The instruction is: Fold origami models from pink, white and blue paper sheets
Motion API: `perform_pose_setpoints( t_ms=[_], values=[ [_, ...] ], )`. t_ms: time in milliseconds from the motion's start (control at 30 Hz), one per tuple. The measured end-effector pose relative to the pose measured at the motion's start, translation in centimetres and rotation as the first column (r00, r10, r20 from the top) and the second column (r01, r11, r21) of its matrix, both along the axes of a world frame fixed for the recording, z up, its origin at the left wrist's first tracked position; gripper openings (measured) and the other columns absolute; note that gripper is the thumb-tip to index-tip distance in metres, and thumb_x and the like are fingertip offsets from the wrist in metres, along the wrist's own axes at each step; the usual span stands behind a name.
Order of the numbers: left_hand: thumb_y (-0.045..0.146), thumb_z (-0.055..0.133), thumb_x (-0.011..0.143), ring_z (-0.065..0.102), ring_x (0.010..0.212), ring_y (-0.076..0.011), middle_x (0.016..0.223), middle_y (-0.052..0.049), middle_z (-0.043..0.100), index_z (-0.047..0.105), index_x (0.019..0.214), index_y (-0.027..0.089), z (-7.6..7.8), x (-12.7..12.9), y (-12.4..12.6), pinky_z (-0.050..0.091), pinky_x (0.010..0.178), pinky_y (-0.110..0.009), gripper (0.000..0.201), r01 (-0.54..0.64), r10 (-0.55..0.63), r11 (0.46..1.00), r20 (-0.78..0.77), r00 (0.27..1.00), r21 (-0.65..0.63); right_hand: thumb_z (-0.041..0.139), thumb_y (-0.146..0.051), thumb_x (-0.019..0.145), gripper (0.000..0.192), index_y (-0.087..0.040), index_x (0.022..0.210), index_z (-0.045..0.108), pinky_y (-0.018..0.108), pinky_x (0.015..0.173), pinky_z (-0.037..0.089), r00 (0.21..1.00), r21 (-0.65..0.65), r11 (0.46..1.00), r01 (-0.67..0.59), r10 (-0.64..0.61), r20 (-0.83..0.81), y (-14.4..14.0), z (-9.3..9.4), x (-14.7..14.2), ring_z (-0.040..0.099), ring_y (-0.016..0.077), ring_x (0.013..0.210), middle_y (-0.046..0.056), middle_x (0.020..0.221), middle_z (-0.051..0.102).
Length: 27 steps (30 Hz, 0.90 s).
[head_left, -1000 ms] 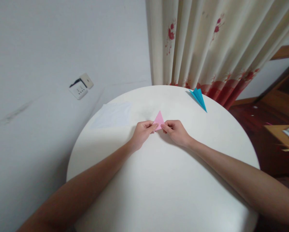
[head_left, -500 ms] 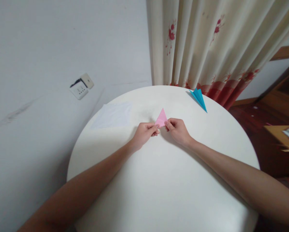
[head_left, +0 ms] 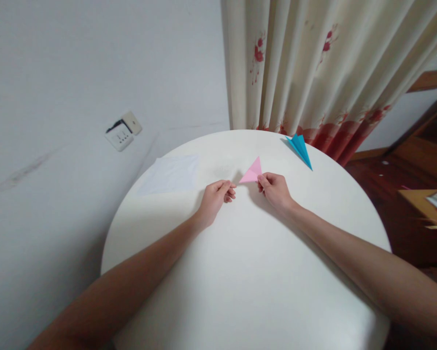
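A small triangle of folded pink paper [head_left: 253, 172] is held over the table, its top corner pointing away from me. My right hand [head_left: 275, 188] pinches its lower right corner between thumb and fingers. To the left of the paper and apart from it is my left hand [head_left: 217, 197], its thumb laid against the forefinger and its other fingers curled, with nothing visible in them. A blue paper plane [head_left: 301, 149] lies beyond my right hand, near the table's far edge.
A thin white sheet [head_left: 171, 173] lies on the left of the round white table [head_left: 236, 282]. Behind the table hangs a cream and red curtain [head_left: 299, 68]. Wall sockets [head_left: 120, 136] are at the left, and a cardboard box [head_left: 417, 200] stands at the right.
My left hand has let go of the pink paper and moved slightly left. My right hand has carried the paper a little to the right and farther away, and its left corner is now free.
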<state>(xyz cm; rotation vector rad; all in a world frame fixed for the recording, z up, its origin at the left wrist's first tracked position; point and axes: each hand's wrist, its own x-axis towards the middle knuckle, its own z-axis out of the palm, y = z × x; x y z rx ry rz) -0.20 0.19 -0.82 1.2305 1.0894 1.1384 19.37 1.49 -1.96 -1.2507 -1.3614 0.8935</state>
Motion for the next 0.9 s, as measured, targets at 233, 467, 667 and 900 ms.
perform_pose_setpoints(
  t_ms=[233, 467, 667, 900],
  values=[
    [0.057, 0.06, 0.084, 0.048, 0.059, -0.0122, 0.064, -0.002, 0.057, 0.065, 0.071, 0.014, 0.3, 0.1, 0.0, 0.036, 0.056, -0.025, 0.045, 0.121, -0.106, 0.988, -0.15, 0.983, 0.095, 0.052, -0.043, 0.088, 0.037, -0.018, 0.061, 0.054, 0.025, 0.052, 0.031, 0.951, 0.013, 0.953, -0.304, 0.303, 0.056, -1.3, -0.1, -1.4, 0.041, 0.01, 0.052, -0.003, 0.055, 0.05],
    [0.051, 0.064, 0.081, 0.044, 0.059, -0.0118, 0.059, 0.001, 0.053, 0.064, 0.064, 0.015, 0.3, 0.0, -0.2, 0.031, 0.056, -0.025, 0.04, 0.151, -0.123, 0.984, -0.262, 0.957, 0.092, 0.051, -0.043, 0.089, 0.038, -0.017, 0.062, 0.054, 0.025, 0.053, 0.03, 0.941, 0.014, 0.944, -0.33, 0.328, 0.088, -1.5, -0.1, -1.5, 0.04, 0.0101, 0.053, -0.003, 0.056, 0.05],
    [0.049, 0.065, 0.08, 0.041, 0.057, -0.0104, 0.056, 0.003, 0.047, 0.057, 0.058, 0.015, 0.2, 0.0, -0.1, 0.028, 0.054, -0.024, 0.041, 0.142, -0.112, 0.986, -0.281, 0.953, 0.09, 0.05, -0.042, 0.09, 0.038, -0.017, 0.061, 0.052, 0.025, 0.052, 0.029, 0.925, 0.02, 0.93, -0.366, 0.361, 0.116, -1.5, 0.0, -1.4, 0.039, 0.01, 0.053, -0.003, 0.055, 0.047],
    [0.047, 0.065, 0.081, 0.037, 0.057, -0.0094, 0.057, 0.004, 0.042, 0.053, 0.058, 0.016, 0.0, 0.0, -0.1, 0.024, 0.053, -0.024, 0.04, 0.113, -0.079, 0.989, -0.304, 0.949, 0.097, 0.049, -0.045, 0.091, 0.041, -0.018, 0.061, 0.05, 0.025, 0.053, 0.029, 0.906, 0.005, 0.915, -0.402, 0.398, 0.145, -1.6, 0.4, -1.3, 0.038, 0.0098, 0.054, -0.004, 0.056, 0.047]
  ],
)
